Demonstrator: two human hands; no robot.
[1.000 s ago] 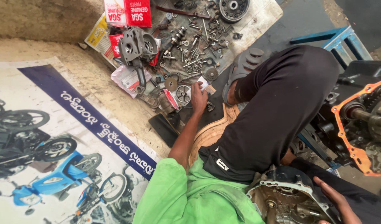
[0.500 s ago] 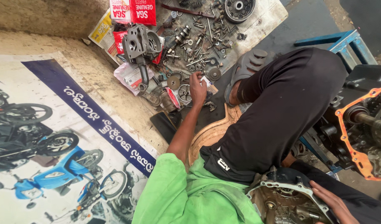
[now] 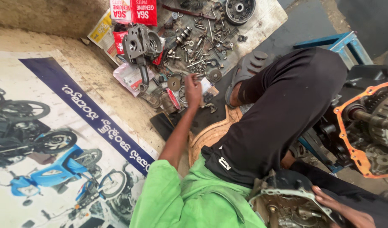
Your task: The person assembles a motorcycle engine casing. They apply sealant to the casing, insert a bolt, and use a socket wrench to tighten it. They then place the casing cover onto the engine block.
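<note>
My left hand (image 3: 193, 89) is stretched out to the upper middle of the frame, over the heap of small metal parts (image 3: 198, 46) spread on the floor. The fingers are curled in narrow; I cannot tell whether they pinch anything. Just left of the hand lie a small gear (image 3: 174, 83) and a thin ring (image 3: 183, 93); just right of it, a toothed sprocket (image 3: 214, 75) and a white slip of paper (image 3: 205, 85).

My right hand (image 3: 341, 209) is at the lower right edge of the frame, fingers wrapped over the rim of a grey engine cover (image 3: 287, 202) that rests against my lap. The grip is closed on that rim.

Further up the heap: a grey cast engine housing (image 3: 139, 42) at upper left of the parts, red parts boxes (image 3: 134, 10) above it at the top edge, and a round clutch drum (image 3: 240, 9) at the top centre. Bolts, pins and a short shaft are scattered between these.

My bent knee in black trousers (image 3: 287, 105) fills the centre right. A grey sandal (image 3: 244, 74) is on that foot, close to the parts. An engine with an orange gasket (image 3: 354, 126) sits at the right edge on a blue stand (image 3: 337, 42). A poster with motorbikes (image 3: 46, 147) covers the floor at the left. A wooden stool seat (image 3: 208, 135) shows under my leg.
</note>
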